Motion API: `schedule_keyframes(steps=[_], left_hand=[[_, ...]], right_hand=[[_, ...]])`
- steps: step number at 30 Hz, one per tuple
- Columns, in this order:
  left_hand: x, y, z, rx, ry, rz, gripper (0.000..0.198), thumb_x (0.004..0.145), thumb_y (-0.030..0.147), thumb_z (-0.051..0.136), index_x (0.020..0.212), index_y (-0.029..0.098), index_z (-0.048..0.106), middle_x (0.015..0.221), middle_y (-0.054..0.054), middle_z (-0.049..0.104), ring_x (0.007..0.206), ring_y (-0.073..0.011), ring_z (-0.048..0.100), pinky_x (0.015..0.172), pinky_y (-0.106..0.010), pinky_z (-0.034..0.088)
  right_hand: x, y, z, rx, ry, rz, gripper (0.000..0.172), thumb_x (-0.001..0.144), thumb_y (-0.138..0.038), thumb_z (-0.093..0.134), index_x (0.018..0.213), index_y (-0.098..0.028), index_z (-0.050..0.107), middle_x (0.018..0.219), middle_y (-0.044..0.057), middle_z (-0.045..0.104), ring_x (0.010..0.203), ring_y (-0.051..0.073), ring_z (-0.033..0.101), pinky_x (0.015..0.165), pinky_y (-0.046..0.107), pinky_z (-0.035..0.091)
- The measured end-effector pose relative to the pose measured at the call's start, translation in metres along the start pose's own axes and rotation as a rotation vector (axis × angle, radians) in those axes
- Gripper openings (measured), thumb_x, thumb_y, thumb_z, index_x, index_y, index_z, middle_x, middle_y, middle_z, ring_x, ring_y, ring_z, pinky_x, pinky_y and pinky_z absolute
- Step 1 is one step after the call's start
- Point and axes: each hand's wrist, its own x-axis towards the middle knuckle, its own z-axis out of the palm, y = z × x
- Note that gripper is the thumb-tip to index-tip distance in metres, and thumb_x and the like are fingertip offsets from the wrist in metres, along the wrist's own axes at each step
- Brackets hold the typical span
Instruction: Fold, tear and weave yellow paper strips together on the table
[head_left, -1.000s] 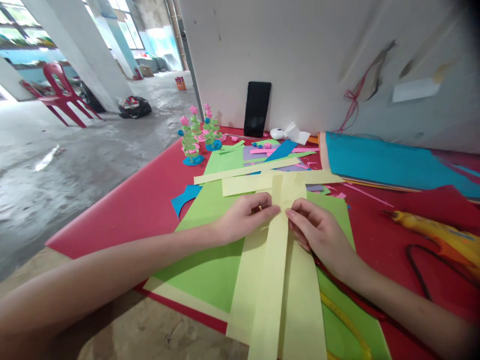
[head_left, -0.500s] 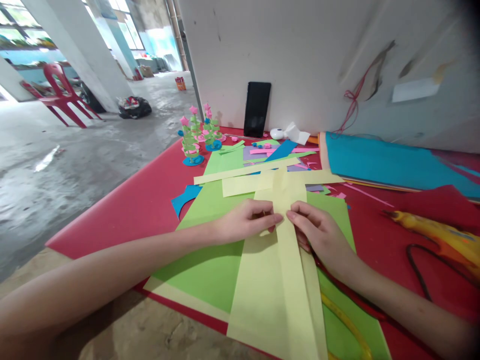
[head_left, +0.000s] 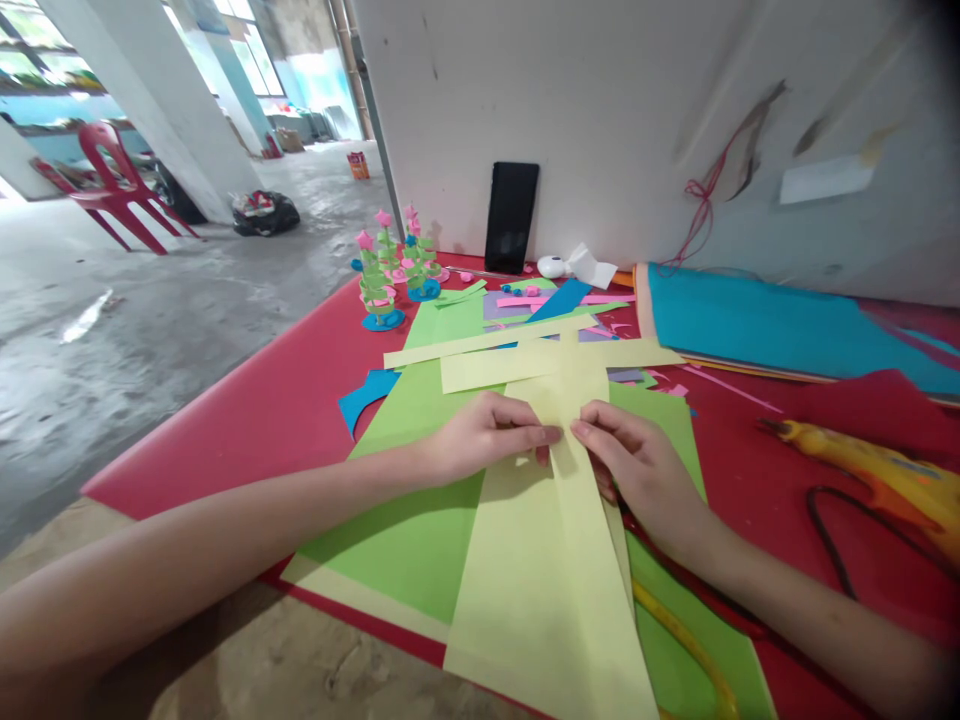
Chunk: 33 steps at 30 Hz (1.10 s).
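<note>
Both my hands pinch a sheet of pale yellow paper near its middle. My left hand grips it from the left, thumb and forefinger closed. Close by on the other side, my right hand holds the paper between thumb and fingers, the lower fingers tucked underneath. A lengthwise crease or raised fold runs along the sheet between the hands. Beneath it lies green paper. Beyond the hands are pale yellow strips, lying crosswise.
A yellow glue gun with a dark cord lies at right, near blue sheets. Small paper trees stand at back left. A phone leans on the wall. Paper scraps litter the red table cover.
The fold in the yellow paper has opened out, so the narrow raised flap looks wider and flatter. Both hands keep nearly the same place and grip. The view has shifted slightly.
</note>
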Motion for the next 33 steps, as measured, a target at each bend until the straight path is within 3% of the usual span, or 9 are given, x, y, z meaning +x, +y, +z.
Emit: schedule_keyframes(steps=[6,13,20,25,33], left_hand=[[0.0008,-0.0008,-0.0011,0.067,0.045,0.027,0.032,0.077,0.037,0.051,0.058,0.012,0.058,0.049,0.002,0.045,0.048,-0.0065,0.037,0.044,-0.021,0.025],[0.0000,-0.0011,-0.0025,0.092,-0.143,0.003,0.031,0.079,0.037,0.048,0.072,0.010,0.061,0.062,-0.003,0.056,0.055,-0.0093,0.045,0.049,-0.021,0.032],[0.0008,0.0003,-0.0028,0.069,-0.095,0.074,0.027,0.078,0.031,0.051,0.065,0.010,0.063,0.059,0.000,0.051,0.055,-0.0072,0.044,0.052,-0.020,0.033],[0.0007,-0.0007,-0.0010,0.024,-0.060,0.035,0.027,0.077,0.031,0.052,0.062,0.011,0.062,0.056,0.001,0.048,0.053,-0.0076,0.042,0.051,-0.020,0.032],[0.0003,0.0000,-0.0014,0.044,0.017,-0.011,0.033,0.078,0.038,0.050,0.061,0.011,0.059,0.046,0.004,0.037,0.044,-0.0052,0.030,0.042,-0.020,0.020]], right_hand=[[0.0004,-0.0017,0.0005,-0.009,-0.016,0.010,0.023,0.084,-0.034,0.043,0.066,-0.019,0.044,0.047,-0.007,0.033,0.039,0.006,0.031,0.038,0.019,0.024],[-0.0001,-0.0015,0.0010,-0.036,-0.002,0.005,0.024,0.084,-0.033,0.044,0.064,-0.018,0.043,0.048,-0.006,0.030,0.040,0.005,0.029,0.037,0.019,0.022],[-0.0002,0.0002,0.0018,-0.037,0.003,-0.036,0.028,0.085,-0.033,0.044,0.062,-0.017,0.039,0.049,-0.006,0.028,0.041,0.004,0.027,0.037,0.018,0.021],[0.0003,0.0034,0.0005,-0.042,0.005,-0.042,0.028,0.085,-0.034,0.043,0.063,-0.018,0.039,0.049,-0.006,0.029,0.041,0.004,0.029,0.038,0.018,0.023],[-0.0010,0.0000,0.0002,-0.034,-0.009,-0.007,0.023,0.085,-0.035,0.042,0.068,-0.019,0.044,0.051,-0.006,0.031,0.040,0.005,0.031,0.037,0.018,0.024]])
